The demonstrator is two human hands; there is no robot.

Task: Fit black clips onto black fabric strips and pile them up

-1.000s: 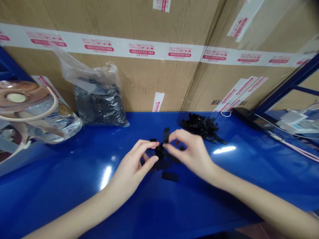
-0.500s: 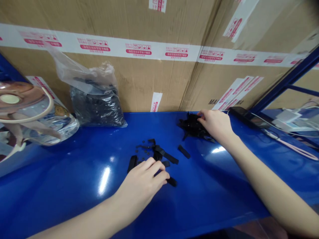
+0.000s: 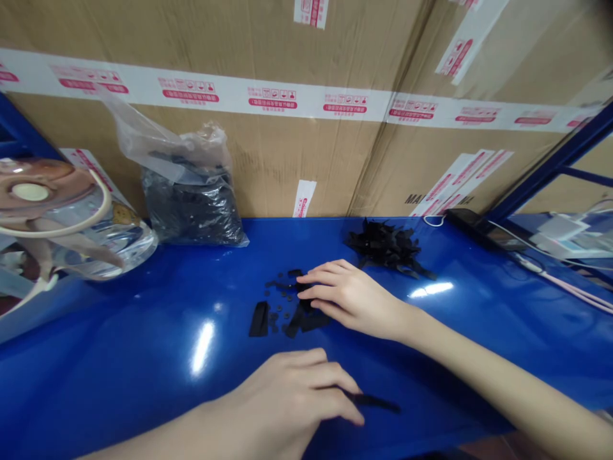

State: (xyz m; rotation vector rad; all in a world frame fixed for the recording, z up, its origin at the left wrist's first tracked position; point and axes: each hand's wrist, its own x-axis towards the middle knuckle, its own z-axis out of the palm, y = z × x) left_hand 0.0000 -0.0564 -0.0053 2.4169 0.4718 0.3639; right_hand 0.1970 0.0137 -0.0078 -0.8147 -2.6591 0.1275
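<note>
Filling the upper frame, cardboard (image 3: 297, 150) backs a blue table (image 3: 124, 338). Lower centre, the left hand (image 3: 292, 396) bends its fingers; at centre, the right hand (image 3: 354, 297) spreads loosely over black pieces (image 3: 313, 321). Whether the left pinches the black strip (image 3: 379, 402) at its fingertips, I cannot tell.

I'm in a workshop or stockroom, it seems
Taped cardboard cartons (image 3: 268, 160) at my twelve o'clock, a blue frame (image 3: 546, 171) at two, a clear bag (image 3: 194, 207) of black material at eleven.
</note>
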